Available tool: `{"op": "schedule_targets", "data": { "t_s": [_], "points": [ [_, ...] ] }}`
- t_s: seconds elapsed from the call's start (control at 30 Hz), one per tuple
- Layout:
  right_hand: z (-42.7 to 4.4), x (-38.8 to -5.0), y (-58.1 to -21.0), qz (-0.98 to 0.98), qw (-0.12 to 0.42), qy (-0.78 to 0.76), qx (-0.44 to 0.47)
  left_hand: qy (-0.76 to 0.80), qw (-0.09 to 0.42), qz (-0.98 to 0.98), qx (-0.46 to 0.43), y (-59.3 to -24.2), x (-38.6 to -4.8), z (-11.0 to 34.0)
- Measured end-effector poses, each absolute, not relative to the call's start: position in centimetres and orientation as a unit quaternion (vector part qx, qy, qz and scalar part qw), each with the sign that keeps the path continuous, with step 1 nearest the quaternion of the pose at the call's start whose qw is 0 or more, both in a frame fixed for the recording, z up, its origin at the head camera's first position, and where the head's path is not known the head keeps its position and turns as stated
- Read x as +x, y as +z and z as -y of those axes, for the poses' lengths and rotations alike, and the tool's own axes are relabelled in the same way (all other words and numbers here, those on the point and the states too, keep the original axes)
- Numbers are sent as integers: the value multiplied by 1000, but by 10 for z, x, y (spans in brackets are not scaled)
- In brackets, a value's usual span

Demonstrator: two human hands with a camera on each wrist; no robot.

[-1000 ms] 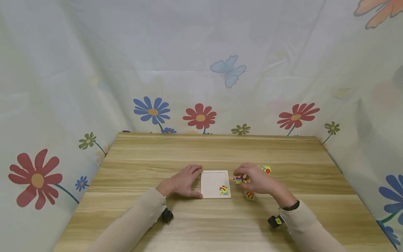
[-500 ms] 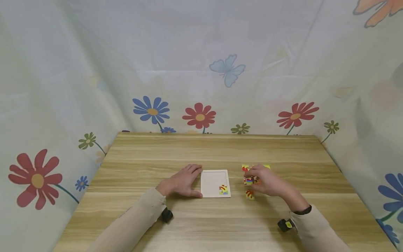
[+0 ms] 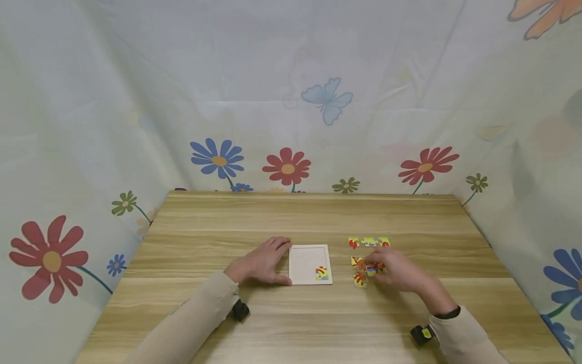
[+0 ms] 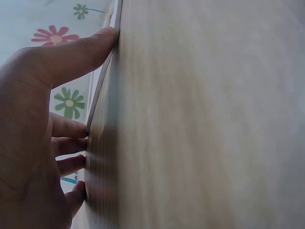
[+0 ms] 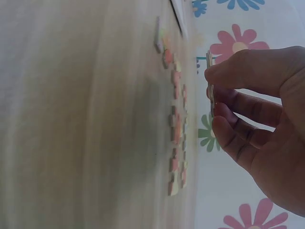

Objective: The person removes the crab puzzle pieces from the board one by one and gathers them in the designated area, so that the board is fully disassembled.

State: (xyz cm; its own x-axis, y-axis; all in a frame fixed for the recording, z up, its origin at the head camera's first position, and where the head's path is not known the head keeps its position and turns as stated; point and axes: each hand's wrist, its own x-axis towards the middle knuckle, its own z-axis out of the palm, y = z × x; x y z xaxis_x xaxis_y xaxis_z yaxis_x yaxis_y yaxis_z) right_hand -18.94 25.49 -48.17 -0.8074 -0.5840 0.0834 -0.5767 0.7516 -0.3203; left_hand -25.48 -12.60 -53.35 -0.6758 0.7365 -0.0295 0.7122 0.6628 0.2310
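My left hand (image 3: 263, 263) rests on the table, thumb and fingertips touching the left edge of a white square puzzle tray (image 3: 303, 263). In the left wrist view, the thumb (image 4: 102, 40) and fingers lie spread along that edge. One yellow and red jigsaw piece (image 3: 322, 273) sits in the tray's lower right corner. Right of the tray, my right hand (image 3: 397, 270) pinches a jigsaw piece with rainbow stripes (image 3: 372, 269) between thumb and fingers. The right wrist view shows this held piece (image 5: 210, 81) edge-on, raised off the table. The hand partly hides pieces below it.
Loose jigsaw pieces lie in rough rows right of the tray: a back row with a middle piece (image 3: 369, 242), one at the left (image 3: 356, 262), one nearer (image 3: 360, 280). The wooden table (image 3: 291, 323) meets a flowered cloth backdrop (image 3: 254, 111) behind.
My right hand has moved right with the striped piece, from beside the tray to over the loose pieces, uncovering several of them. My left hand stays at the tray.
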Motion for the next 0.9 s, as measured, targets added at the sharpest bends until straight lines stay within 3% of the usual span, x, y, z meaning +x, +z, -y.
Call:
{"op": "schedule_targets", "data": {
  "t_s": [0.9],
  "points": [
    [-271, -176, -500, -930, 7, -153, -334, 97, 64, -912, 393, -531, -253, 125]
  ]
}}
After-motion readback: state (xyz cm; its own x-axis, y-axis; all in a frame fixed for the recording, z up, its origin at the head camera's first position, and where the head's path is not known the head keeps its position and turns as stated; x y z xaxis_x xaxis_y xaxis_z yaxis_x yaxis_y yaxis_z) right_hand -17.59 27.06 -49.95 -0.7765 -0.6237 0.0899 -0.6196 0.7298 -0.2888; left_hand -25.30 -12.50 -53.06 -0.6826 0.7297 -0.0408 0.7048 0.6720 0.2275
